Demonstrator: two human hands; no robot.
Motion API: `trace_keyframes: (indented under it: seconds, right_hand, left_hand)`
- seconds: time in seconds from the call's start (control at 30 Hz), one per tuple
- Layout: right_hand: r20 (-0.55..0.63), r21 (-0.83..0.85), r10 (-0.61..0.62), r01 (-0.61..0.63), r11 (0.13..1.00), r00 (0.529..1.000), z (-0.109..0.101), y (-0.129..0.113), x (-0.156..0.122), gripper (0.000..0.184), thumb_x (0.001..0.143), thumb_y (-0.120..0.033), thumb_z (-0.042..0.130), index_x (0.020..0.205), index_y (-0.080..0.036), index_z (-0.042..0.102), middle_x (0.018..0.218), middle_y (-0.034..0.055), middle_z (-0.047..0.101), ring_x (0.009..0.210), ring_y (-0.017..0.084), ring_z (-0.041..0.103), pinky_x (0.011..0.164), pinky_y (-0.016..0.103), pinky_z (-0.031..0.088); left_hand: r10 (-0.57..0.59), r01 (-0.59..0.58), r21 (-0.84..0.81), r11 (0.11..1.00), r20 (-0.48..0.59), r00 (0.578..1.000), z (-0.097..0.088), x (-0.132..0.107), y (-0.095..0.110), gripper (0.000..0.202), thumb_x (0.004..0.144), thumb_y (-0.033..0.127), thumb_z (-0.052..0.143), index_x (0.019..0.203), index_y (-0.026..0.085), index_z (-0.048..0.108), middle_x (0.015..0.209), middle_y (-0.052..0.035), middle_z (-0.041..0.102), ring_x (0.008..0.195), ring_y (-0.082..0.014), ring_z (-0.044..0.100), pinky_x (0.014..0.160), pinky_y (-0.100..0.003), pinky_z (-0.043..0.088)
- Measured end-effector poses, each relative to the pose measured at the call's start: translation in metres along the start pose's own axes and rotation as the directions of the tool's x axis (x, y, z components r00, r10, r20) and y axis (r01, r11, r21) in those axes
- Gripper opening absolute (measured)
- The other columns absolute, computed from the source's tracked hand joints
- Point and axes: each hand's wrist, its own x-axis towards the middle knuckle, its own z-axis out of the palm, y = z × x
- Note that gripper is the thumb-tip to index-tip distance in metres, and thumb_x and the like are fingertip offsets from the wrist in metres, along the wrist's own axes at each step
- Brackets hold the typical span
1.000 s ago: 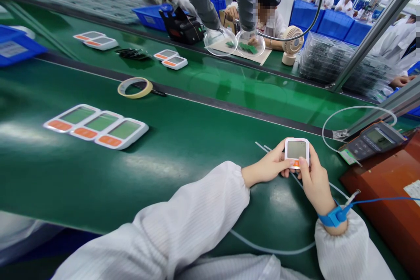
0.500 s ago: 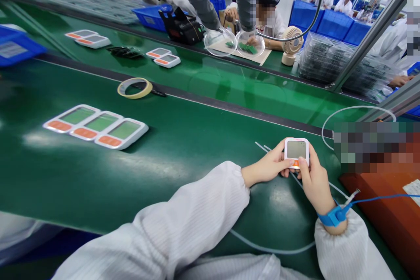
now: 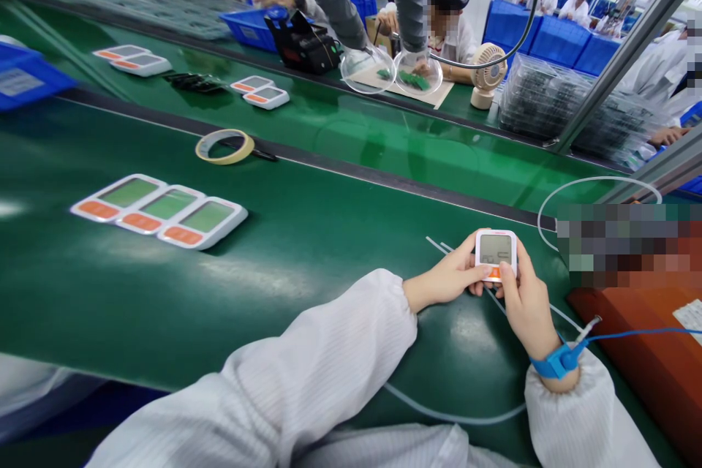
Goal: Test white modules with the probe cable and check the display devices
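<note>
Between my two hands is a small white LCD device (image 3: 496,248) with orange buttons, its grey screen facing me and showing some dark segments. My left hand (image 3: 458,272) grips its left side, thumb at the orange buttons. On the other side my right hand (image 3: 521,300) holds it, with the thumb pressed over the lower right of its front. A blue wrist strap (image 3: 555,362) circles my right wrist. Three similar devices (image 3: 159,212) lie side by side on the green bench (image 3: 263,285) to the left, their screens looking greenish.
A tape roll (image 3: 224,147) and a dark pen-like tool lie by the dark rail. Beyond it, a green conveyor (image 3: 351,139) carries more white devices (image 3: 266,93). An orange-brown box (image 3: 630,329) stands at right. White tubing (image 3: 455,417) loops near my arms. Co-workers sit opposite.
Dark segments now show on the held device's screen, which looked mostly blank before. The devices on the conveyor have shifted left. Co-workers' hands at upper left have moved; mine hold nearly still.
</note>
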Motion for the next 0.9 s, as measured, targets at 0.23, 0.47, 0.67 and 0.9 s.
trace_keyframes:
  seconds: [0.23,0.47,0.67,0.9]
  right_hand:
    - [-0.155,-0.155,-0.131,0.106,0.982,0.979,0.0,0.002,-0.001,0.05,0.101,-0.041,0.04,0.144,-0.017,0.045,0.106,0.0111,0.07,0.079,0.022,0.07,0.071,0.03,0.056]
    - [-0.386,-0.358,-0.188,0.042,0.933,0.903,-0.013,0.02,0.016,0.052,0.101,-0.042,0.039,0.143,-0.012,0.043,0.119,0.0189,0.065,0.1,0.031,0.067,0.083,0.04,0.054]
    - [-0.319,-0.466,-0.135,-0.031,0.884,0.938,-0.014,0.04,0.027,0.047,0.1,-0.032,0.036,0.14,-0.01,0.045,0.11,0.0193,0.065,0.093,0.031,0.066,0.078,0.041,0.054]
    - [-0.168,-0.474,-0.387,0.27,0.838,0.907,-0.004,0.034,0.022,0.034,0.098,-0.024,0.044,0.128,-0.012,0.055,0.128,0.0208,0.055,0.118,0.032,0.053,0.097,0.05,0.047]
  left_hand:
    - [0.002,-0.001,0.098,0.995,-0.01,1.0,0.0,-0.001,0.0,0.072,0.085,0.04,0.068,0.146,0.023,0.034,0.091,-0.0036,0.063,0.061,-0.009,0.059,0.055,-0.021,0.045]
    - [0.152,-0.122,0.577,0.807,-0.005,0.988,0.005,-0.005,-0.002,0.04,0.091,0.03,0.055,0.129,0.017,0.057,0.096,-0.0068,0.068,0.069,-0.0115,0.06,0.064,-0.025,0.049]
    - [0.224,-0.235,0.906,0.351,0.162,0.961,0.008,-0.01,0.004,0.027,0.093,0.026,0.047,0.088,0.014,0.071,0.105,-0.0106,0.064,0.077,-0.0154,0.062,0.076,-0.03,0.051]
    - [0.078,-0.252,0.962,0.101,0.245,0.966,0.021,-0.021,0.011,0.031,0.092,0.029,0.051,0.076,0.011,0.071,0.087,-0.0103,0.064,0.066,-0.0172,0.059,0.062,-0.03,0.048]
